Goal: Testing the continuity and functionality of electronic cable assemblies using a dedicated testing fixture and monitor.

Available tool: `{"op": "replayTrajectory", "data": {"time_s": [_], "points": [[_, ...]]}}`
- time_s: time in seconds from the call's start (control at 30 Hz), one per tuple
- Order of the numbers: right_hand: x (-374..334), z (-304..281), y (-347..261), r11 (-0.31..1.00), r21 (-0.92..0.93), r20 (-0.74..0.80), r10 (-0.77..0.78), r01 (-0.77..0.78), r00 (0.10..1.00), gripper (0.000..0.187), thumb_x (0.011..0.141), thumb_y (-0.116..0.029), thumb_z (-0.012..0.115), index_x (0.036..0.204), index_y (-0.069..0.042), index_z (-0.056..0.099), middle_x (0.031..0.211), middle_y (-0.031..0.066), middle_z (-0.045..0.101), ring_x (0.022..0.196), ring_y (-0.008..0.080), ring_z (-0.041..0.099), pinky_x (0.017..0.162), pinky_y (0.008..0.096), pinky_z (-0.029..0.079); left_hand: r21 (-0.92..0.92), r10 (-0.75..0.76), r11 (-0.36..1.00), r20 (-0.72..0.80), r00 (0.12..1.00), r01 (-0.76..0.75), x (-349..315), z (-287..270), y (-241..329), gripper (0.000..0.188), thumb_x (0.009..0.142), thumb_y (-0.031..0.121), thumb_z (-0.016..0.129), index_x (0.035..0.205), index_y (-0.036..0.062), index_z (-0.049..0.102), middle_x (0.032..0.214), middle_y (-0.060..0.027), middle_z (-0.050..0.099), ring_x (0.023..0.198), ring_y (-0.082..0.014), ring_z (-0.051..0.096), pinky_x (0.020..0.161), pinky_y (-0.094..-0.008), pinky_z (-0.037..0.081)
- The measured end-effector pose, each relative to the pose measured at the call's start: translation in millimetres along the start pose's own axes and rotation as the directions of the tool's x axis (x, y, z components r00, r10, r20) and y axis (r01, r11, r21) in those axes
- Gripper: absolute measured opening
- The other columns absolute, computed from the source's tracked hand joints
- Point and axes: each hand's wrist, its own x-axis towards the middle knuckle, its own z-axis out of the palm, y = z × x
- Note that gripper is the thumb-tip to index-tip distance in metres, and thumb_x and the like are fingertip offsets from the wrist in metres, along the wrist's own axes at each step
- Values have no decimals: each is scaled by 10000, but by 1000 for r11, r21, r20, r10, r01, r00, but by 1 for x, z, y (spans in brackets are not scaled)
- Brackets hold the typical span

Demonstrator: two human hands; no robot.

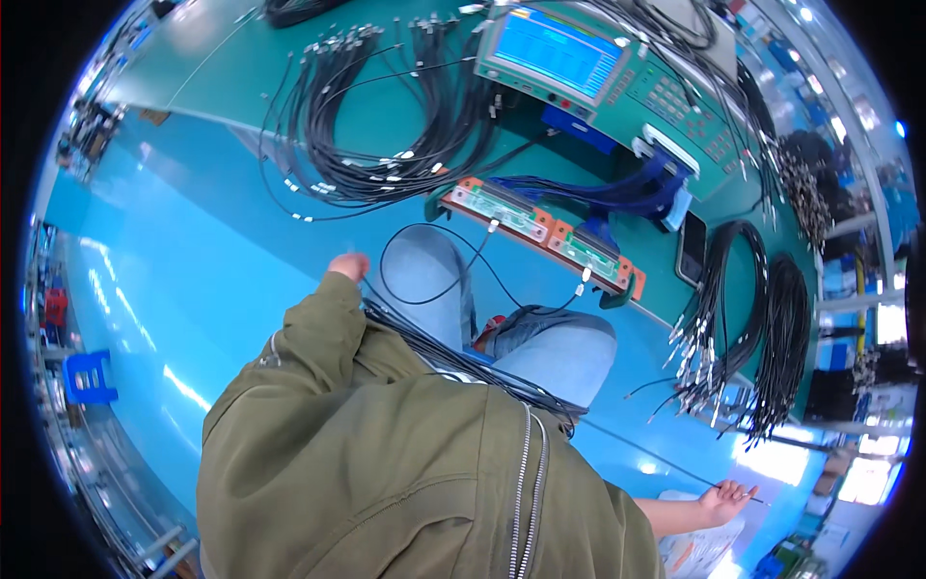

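Note:
My right hand (726,502) is stretched far out to the lower right, its fingers closed on a thin black cable (656,455). That cable runs back to a bundle of black cables (453,347) lying across my lap. Beside my left knee is my left hand (349,265), smeared by motion, so its fingers do not show clearly; the bundle's end lies just below it. Another black cable (422,301) loops over my knees, its two ends at an orange test fixture (548,232) with green boards on the table edge.
A testing instrument (555,53) with a lit blue screen stands on the green table (207,58). Coiled black cables (333,135) hang over the edge at left. A phone (692,248) and more cable bundles (781,338) lie at right. A blue stool (90,376) stands far left.

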Motion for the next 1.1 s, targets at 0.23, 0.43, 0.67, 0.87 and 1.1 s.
{"op": "replayTrajectory", "data": {"time_s": [0.23, 0.43, 0.67, 0.87, 1.1], "points": [[-3, 5, 10, 990, -123, -30, -75, 71, 997, 84, 901, -171, 465, 973, -152, 503, 592, -32, 352, 455, 58, 288, 358, 190, 219, -887, 5, 432, -179, 984, -163, -95, -71, 79, 185, 867, 234, 443, 870, 74, 536, 593, 31, 385, 486, -80, 308, 421, -220, 251], [-83, 135, 130, 809, -552, 444, 491, -202, 750, 211, 839, -58, 452, 1017, 33, 518, 636, -20, 437, 505, 42, 323, 436, 156, 259, -671, 507, 614, -68, 860, -415, -189, -14, 159, 219, 926, 229, 382, 854, 78, 524, 566, 62, 333, 473, -32, 251, 409, -183, 203], [-194, 186, 247, 632, -733, 502, 752, -252, 427, 178, 905, -187, 426, 897, -75, 565, 606, -32, 401, 518, 42, 316, 455, 166, 244, -783, 589, 593, 264, 764, -187, -187, 53, 190, 161, 902, 156, 405, 838, 57, 514, 626, 25, 396, 498, -41, 285, 438, -171, 237], [-196, 184, 264, 765, -635, 533, 537, -111, 654, 194, 914, -163, 404, 853, -57, 555, 735, 13, 494, 612, 80, 423, 585, 185, 361, -642, 410, 765, 438, 800, -41, -185, 57, 189, 176, 912, 162, 398, 810, 70, 508, 635, 13, 432, 522, -52, 328, 471, -188, 284], [-212, 189, 280, 742, -648, 516, 594, -172, 618, 206, 923, -173, 394, 854, -54, 547, 792, 39, 504, 655, 103, 444, 652, 205, 384, -777, 526, 625, 345, 777, -78, -187, 78, 196, 208, 924, 209, 399, 796, 80, 500, 673, 3, 453, 562, -60, 357, 526, -214, 323]]}}
